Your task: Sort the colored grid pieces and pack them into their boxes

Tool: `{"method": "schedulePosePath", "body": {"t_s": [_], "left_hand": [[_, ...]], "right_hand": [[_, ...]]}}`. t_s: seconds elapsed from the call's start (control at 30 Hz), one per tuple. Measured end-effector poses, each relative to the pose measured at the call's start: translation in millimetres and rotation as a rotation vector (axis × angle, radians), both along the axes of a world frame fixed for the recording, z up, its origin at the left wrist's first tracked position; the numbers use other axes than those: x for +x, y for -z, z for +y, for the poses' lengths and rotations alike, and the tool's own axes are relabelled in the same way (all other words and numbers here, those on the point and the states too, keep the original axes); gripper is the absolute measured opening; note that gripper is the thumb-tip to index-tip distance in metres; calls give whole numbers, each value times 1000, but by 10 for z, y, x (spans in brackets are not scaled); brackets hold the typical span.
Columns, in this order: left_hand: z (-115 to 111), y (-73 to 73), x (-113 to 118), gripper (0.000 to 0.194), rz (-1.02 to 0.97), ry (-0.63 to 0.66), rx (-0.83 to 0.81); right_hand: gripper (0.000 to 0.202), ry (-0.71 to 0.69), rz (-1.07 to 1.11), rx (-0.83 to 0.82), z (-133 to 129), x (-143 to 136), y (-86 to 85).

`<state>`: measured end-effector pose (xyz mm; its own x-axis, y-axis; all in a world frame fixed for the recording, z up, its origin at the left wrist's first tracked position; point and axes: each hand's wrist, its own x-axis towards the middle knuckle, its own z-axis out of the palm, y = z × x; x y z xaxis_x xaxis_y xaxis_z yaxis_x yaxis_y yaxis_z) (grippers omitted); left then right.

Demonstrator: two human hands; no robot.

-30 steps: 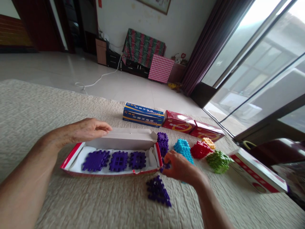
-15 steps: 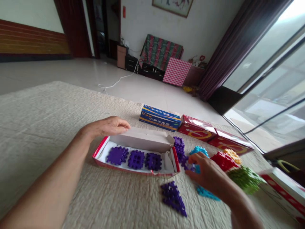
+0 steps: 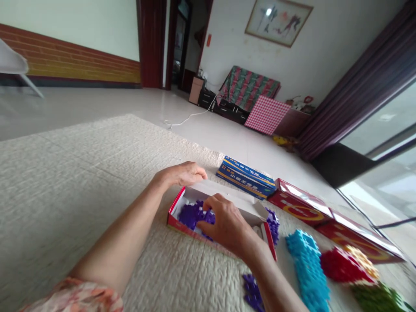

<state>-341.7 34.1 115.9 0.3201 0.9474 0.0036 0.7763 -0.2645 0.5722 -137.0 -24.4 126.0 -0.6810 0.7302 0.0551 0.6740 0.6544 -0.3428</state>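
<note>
An open box (image 3: 175,207) with red edges and a white inside stands on the textured mat. Purple interlocking pieces (image 3: 188,215) lie in its left part. My left hand (image 3: 186,173) is closed at the raised lid flap (image 3: 224,190), near the box's back left corner. My right hand (image 3: 224,221) reaches into the middle of the box, thumb and fingers around a purple piece (image 3: 208,216). Part of the box's contents is hidden behind this hand. More purple pieces (image 3: 272,225) stand right of the box, and another (image 3: 252,292) lies in front of it.
Behind stand a blue box (image 3: 245,177) and two red boxes (image 3: 300,201). At the right are light-blue pieces (image 3: 308,268), red pieces (image 3: 344,264), yellow pieces (image 3: 364,260) and green pieces (image 3: 377,297). The mat (image 3: 97,173) extends leftward.
My right hand has moved left from the purple pieces beside the box into the box, with a purple piece. My left hand remains at the flap. The view has shifted left.
</note>
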Motion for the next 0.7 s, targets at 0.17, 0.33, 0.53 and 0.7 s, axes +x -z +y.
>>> {"method": "schedulePosePath", "body": {"t_s": [0.17, 0.33, 0.53, 0.7], "left_hand": [[5, 15, -5, 36, -5, -14, -4], [10, 37, -7, 34, -16, 14, 3], [-14, -12, 15, 35, -1, 22, -21], [10, 5, 53, 34, 63, 31, 1]], "right_hand": [[25, -70, -38, 7, 88, -164, 166], [22, -49, 37, 25, 58, -177, 199], [10, 62, 261, 170, 62, 386, -164], [18, 414, 305, 301, 363, 1277, -289]]}}
